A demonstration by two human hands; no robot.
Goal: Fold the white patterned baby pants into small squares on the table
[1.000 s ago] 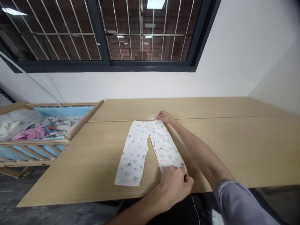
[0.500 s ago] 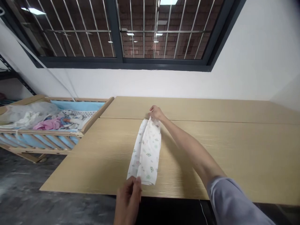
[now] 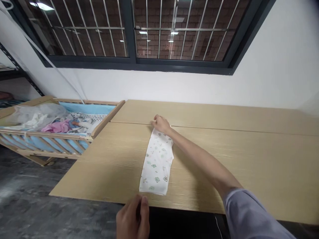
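A white cloth (image 3: pixel 157 162) with small green prints lies on the wooden board as a long folded strip, its right edge uneven partway along. Whether it is a garment I cannot tell. My right hand (image 3: pixel 160 124) reaches across to the far end, its fingers closed at the far left corner and covering it. Just off the near end of the strip, at the board's front edge, my left hand (image 3: pixel 133 217) is curled with thumb and fingers together. Nothing shows in it, and a small gap separates it from the cloth.
The wide wooden board (image 3: pixel 224 159) runs to the wall below a barred window (image 3: pixel 181 66). At left stands a wooden crib (image 3: pixel 104 122) with blue lining, holding a pink cloth (image 3: pixel 56 126), other fabrics and a clear plastic bag (image 3: pixel 40 114). A thin cable (image 3: pixel 218 227) hangs below the front edge.
The left half of the cloth has been folded over onto the right, making one layered strip. My right hand moved slightly left; my left hand let go of the near end and drew back.
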